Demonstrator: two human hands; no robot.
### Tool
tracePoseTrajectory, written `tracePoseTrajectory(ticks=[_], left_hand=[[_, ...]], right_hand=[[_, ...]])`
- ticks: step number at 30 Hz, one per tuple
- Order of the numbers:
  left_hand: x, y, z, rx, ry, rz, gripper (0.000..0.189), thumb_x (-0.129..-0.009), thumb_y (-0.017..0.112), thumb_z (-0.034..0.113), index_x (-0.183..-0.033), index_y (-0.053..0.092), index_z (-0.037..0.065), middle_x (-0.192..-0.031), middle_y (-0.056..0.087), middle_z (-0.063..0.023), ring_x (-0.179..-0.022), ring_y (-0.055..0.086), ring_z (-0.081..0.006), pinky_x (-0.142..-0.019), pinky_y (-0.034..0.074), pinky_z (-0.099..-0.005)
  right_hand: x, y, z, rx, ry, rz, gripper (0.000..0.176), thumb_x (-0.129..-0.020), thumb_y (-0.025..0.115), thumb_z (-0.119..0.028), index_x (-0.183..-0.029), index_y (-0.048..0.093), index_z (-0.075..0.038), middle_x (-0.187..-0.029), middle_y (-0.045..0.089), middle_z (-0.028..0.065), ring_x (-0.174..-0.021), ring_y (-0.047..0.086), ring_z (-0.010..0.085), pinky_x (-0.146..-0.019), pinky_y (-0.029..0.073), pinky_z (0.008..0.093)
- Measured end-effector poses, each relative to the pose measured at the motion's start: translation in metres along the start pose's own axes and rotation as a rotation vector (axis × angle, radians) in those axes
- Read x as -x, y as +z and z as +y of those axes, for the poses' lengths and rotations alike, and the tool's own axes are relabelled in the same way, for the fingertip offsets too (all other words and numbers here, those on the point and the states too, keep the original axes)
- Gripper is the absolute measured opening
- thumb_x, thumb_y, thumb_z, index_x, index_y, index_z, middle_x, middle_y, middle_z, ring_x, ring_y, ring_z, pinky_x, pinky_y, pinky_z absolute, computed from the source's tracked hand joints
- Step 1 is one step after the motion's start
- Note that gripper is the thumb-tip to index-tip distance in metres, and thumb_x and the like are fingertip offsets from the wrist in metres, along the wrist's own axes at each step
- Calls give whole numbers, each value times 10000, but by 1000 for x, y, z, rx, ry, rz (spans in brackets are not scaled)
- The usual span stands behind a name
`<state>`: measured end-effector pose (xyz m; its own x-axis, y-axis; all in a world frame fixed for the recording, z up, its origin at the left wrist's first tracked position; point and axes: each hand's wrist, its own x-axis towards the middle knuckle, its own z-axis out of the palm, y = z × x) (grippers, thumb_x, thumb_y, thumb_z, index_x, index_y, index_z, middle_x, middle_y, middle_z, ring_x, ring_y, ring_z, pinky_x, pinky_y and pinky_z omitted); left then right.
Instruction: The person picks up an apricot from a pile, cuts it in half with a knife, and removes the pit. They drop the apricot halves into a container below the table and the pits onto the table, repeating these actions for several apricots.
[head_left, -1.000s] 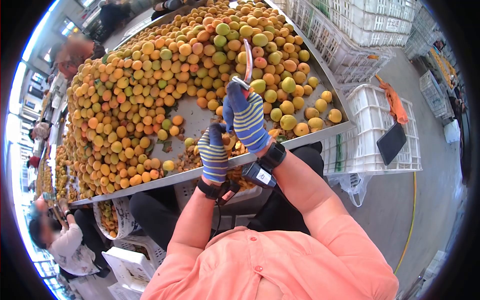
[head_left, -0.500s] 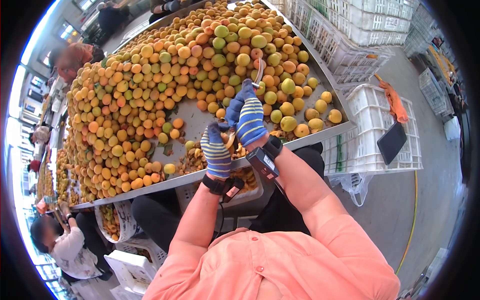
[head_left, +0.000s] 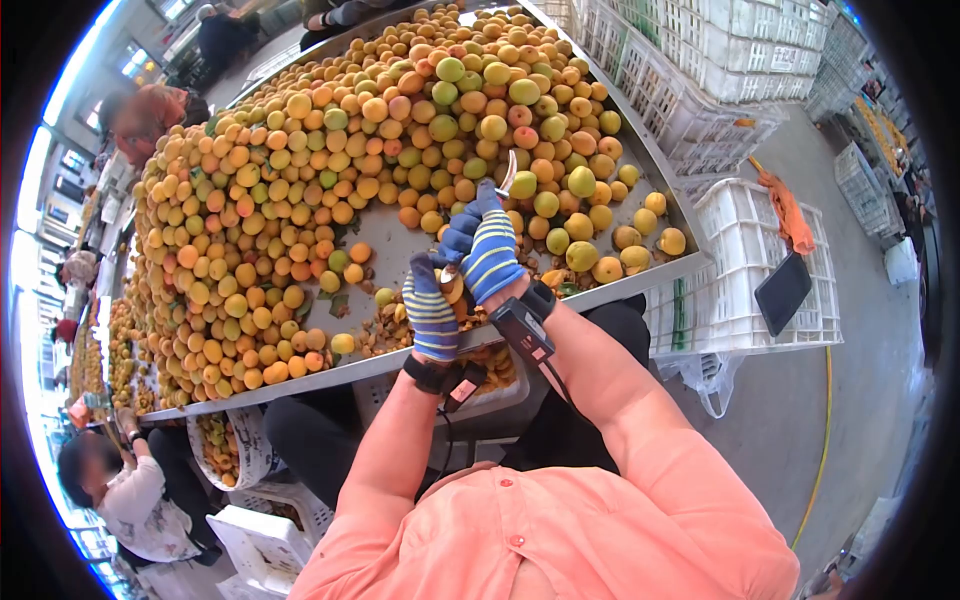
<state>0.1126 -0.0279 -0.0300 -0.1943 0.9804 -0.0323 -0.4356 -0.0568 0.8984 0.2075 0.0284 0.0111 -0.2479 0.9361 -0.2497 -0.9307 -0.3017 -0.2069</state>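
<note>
My right hand (head_left: 488, 250), in a blue glove with yellow and white stripes, is closed around a curved metal tool (head_left: 509, 173). The tool's shiny curved end sticks up past the fingers, and most of the rest is hidden in the glove. Close beside it, my left hand (head_left: 432, 312), gloved alike, is closed on an apricot (head_left: 453, 287), which shows only partly between the two hands. Both hands are above the near edge of a metal table (head_left: 395, 228) heaped with yellow, orange and greenish apricots (head_left: 290, 180). Brown scraps (head_left: 385, 335) lie beside my left hand.
Under the table edge stands a crate of apricot pieces (head_left: 497, 370), with a white basket (head_left: 222, 445) further left. White crates (head_left: 690, 100) are stacked at right; a nearer one (head_left: 740, 290) bears a dark tablet (head_left: 783, 292) and orange cloth (head_left: 787, 210). Other people sit at left.
The right hand and its tool have tipped and moved slightly down and left, closer to the left hand. The tool's curved end appears at a different angle. The left hand stays nearly in place.
</note>
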Motion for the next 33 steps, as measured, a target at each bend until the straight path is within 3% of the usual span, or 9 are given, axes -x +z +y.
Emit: tracePoseTrajectory(ticks=[3, 7, 11, 18, 21, 25, 28, 31, 33], left_hand=[[-6, -5, 6, 3, -124, 20, 459, -935, 442, 498, -843, 585, 72, -762, 594, -24, -670, 566, -116, -605, 471, -242], [-1, -2, 37, 51, -216, -58, 548, -899, 416, 597, -809, 556, 75, -660, 574, -61, -538, 558, -159, -477, 460, -273], [-11, -14, 32, 25, -199, -46, 573, -892, 397, 618, -782, 540, 74, -583, 542, -63, -456, 528, -178, -428, 441, -280], [-35, -9, 17, -190, 226, 227, 443, -917, 517, 462, -759, 588, 53, -631, 559, -12, -530, 505, -93, -496, 426, -232], [-21, 14, 37, -138, 81, 164, 363, -926, 551, 368, -764, 588, 45, -688, 546, 22, -630, 446, -40, -561, 380, -197], [-36, 13, 15, -168, 195, 150, 212, -929, 568, 243, -875, 588, 40, -732, 533, 45, -659, 445, -33, -569, 389, -196], [-31, 17, 12, -45, 159, 150, 173, -930, 561, 212, -934, 584, 41, -822, 588, 0, -711, 522, -71, -633, 456, -218], [-22, 16, 15, -95, 178, 144, 276, -937, 539, 315, -908, 596, 47, -784, 594, 1, -687, 523, -70, -628, 450, -211], [-21, -3, -2, 119, 40, 72, 321, -940, 518, 350, -930, 610, 42, -813, 625, -17, -679, 563, -101, -625, 459, -223]], right_hand=[[3, 4, -12, -63, 13, -27, 467, -930, 463, -487, -573, 293, -239, -516, 182, -85, -397, 213, 92, -370, 201, 275], [9, 6, -30, 265, -238, -124, 429, -927, 514, -426, -591, 355, -211, -507, 236, -82, -383, 239, 73, -355, 187, 243], [14, 18, -18, 684, -320, 156, 289, -865, 612, -330, -702, 552, -98, -497, 438, -43, -361, 376, 57, -335, 243, 237], [31, 1, -2, 1202, -276, -12, 275, -871, 609, -279, -815, 630, -11, -627, 545, -14, -580, 449, 63, -512, 383, 265], [39, -1, 4, 1070, -282, -51, 272, -881, 596, -274, -894, 624, -3, -667, 571, -9, -599, 478, 62, -532, 404, 267], [27, -13, 5, 1254, -539, 54, 307, -872, 589, -274, -836, 571, 31, -671, 596, 159, -570, 534, 218, -565, 438, 347], [38, 5, 0, 1332, -675, 38, 265, -857, 612, -244, -815, 548, 9, -667, 597, 154, -570, 560, 254, -549, 438, 361], [41, 10, 1, 1399, -720, 35, 257, -846, 623, -256, -835, 532, -16, -656, 580, 167, -587, 574, 314, -551, 442, 385], [37, 2, 4, 1523, -797, 16, 277, -836, 629, -281, -854, 534, -22, -669, 579, 189, -620, 580, 369, -559, 445, 410]])
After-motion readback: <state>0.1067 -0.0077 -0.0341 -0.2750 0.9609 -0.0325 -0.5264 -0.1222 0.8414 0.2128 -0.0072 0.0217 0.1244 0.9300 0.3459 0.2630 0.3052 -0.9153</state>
